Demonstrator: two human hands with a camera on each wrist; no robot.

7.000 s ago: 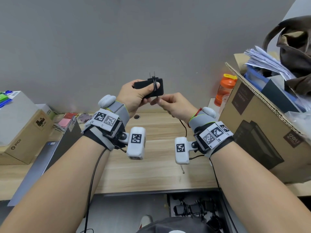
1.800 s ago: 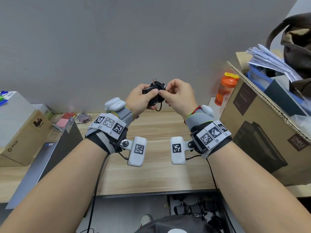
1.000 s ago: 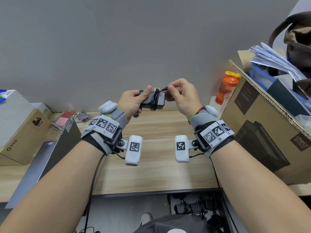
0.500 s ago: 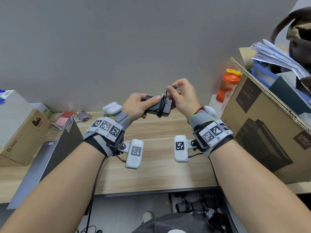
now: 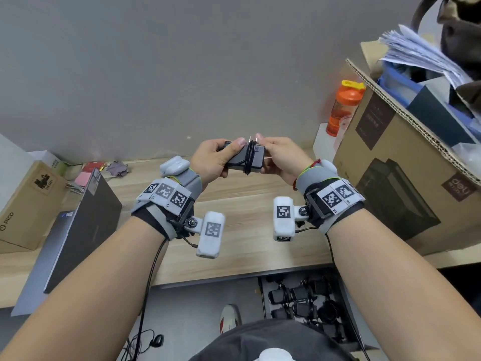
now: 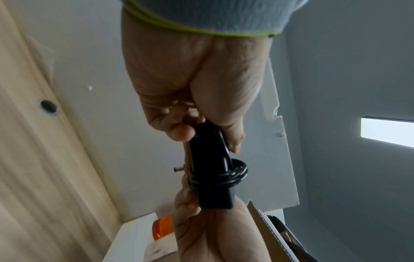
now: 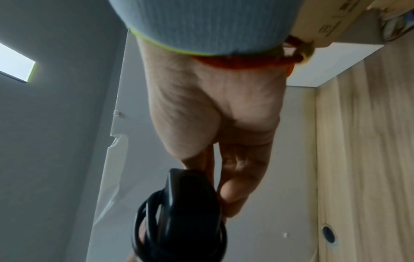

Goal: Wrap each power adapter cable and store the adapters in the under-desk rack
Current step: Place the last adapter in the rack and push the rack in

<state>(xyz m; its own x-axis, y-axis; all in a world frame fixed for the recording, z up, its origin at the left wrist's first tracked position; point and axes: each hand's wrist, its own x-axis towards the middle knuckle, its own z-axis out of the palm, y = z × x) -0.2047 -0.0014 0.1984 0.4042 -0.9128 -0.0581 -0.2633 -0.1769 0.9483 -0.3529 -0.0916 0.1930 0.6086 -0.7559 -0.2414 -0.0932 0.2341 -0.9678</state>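
Head view first — what writing can you read?

— "PICO" runs along the edge of the brown carton [image 5: 24, 204] at far left, and "deli" sits on the corner of the big cardboard box [image 5: 406, 178] at right. The smaller print on that box is too fine to read.

— What is in that box?

— Loose sheets of paper [image 5: 421, 53], blue folders and a dark flat case stand out of its open top. An orange-capped bottle [image 5: 341, 110] stands just beside its left wall.

— And the adapter?

— The black power adapter [image 5: 244, 157] is held up above the wooden desk [image 5: 247, 204], between both hands. Its cable [image 6: 220, 174] is coiled in several turns around the middle of the body, and two metal prongs stick up from the top edge.

— How do the hands hold it?

— The left hand [image 5: 213, 160] grips the left end, thumb on top and fingers curled under. The right hand [image 5: 281, 157] pinches the right end between thumb and fingers; the right wrist view shows those fingers bent against the casing.

— The rack?

— Under the desk edge, the rack [image 5: 302, 300] holds a cluster of black adapters with coiled leads.

— The room?

— A plain grey wall [image 5: 182, 74] backs the desk, a closed laptop [image 5: 86, 230] lies at left, and a cable hole [image 7: 328, 234] pierces the desktop.
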